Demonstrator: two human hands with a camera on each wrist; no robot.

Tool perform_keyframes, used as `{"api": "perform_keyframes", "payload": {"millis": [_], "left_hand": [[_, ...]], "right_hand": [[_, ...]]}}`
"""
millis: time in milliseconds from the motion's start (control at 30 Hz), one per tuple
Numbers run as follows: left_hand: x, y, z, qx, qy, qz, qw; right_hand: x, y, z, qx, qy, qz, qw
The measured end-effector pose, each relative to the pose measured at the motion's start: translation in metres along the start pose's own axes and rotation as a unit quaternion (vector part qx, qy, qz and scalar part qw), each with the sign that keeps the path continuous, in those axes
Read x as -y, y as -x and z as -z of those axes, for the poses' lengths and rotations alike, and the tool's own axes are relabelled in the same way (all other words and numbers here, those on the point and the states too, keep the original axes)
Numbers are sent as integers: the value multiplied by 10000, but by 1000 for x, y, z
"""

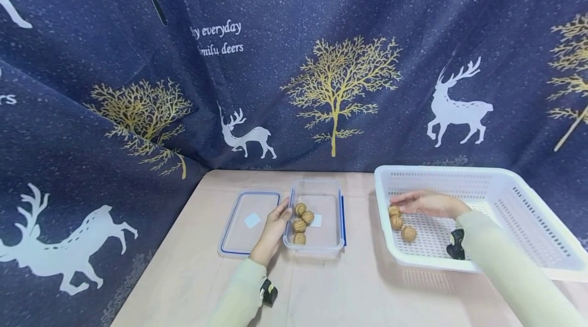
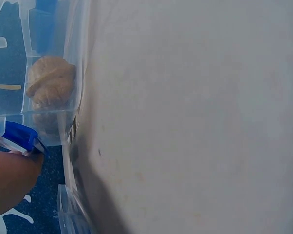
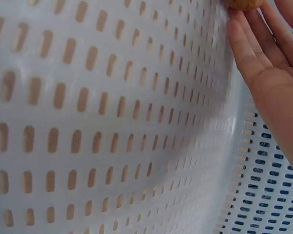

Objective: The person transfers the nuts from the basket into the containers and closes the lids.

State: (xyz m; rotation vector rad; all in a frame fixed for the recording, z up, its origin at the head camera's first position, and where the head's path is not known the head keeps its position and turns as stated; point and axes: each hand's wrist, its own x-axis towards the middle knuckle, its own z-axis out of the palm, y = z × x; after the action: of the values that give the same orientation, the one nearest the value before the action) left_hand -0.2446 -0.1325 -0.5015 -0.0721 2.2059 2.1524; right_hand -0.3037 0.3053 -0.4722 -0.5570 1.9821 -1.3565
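Pale sleeves (image 1: 519,276) come nearest the camera, reaching up from the lower edge. Behind everything hangs a dark blue cloth (image 1: 257,82) printed with white deer and gold trees, and below it spreads a pale pinkish worktop (image 1: 321,291). A white slotted basket (image 1: 427,262) takes up the right side; well to its left stands a clear container (image 1: 312,251), with a blue-edged lid (image 1: 236,227) lying flat beyond it, farther left. Inside the basket, near its left wall, the right hand (image 1: 429,203) has its grip apart, the fingers stretched nearly straight with their tips at a walnut. The left hand (image 1: 273,227) touches the container's left wall; whether its grip clamps on that wall I cannot tell.

Brown, roundish and ridged, four walnuts (image 1: 299,225) sit along the container's left side and three more at the basket's left end.

Close to the left hand, the left wrist view shows a blue clip (image 2: 21,136) that the head view hides, plus a walnut's raised seam through clear plastic. The right wrist view shows the right palm and one walnut's edge by the fingertips; only the head view takes in basket and container together.
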Motion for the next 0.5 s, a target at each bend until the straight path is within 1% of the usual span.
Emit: {"api": "perform_keyframes", "payload": {"millis": [267, 433, 500], "left_hand": [[-1, 1, 0, 10, 60, -17, 10000], [-1, 1, 0, 34, 33, -57, 10000], [-5, 3, 0, 92, -2, -116, 9999]], "right_hand": [[-1, -2, -4, -247, 650, 193, 9974], [-4, -3, -2, -306, 723, 208, 9967], [-4, -5, -2, -358, 718, 192, 9966]]}}
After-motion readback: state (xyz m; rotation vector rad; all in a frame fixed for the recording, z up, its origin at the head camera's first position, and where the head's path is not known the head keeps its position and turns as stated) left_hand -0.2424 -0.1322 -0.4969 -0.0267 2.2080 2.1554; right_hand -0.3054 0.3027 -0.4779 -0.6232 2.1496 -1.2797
